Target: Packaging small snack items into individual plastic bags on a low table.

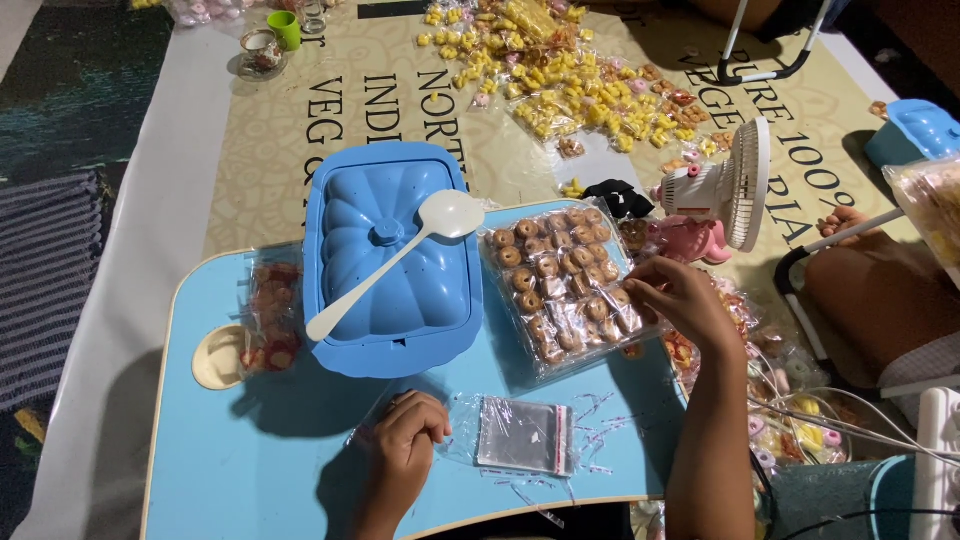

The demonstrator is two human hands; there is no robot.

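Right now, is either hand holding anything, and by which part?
The right hand pinches the right edge of the clear packet of small brown rings. The left hand is curled on a clear wrapper; its grip cannot be told.

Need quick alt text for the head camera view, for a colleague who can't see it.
The right hand touches a clear packet of small brown rings on a light blue lap table, while the left hand rests closed beside empty clear bags. A white spoon lies on a blue lidded box.
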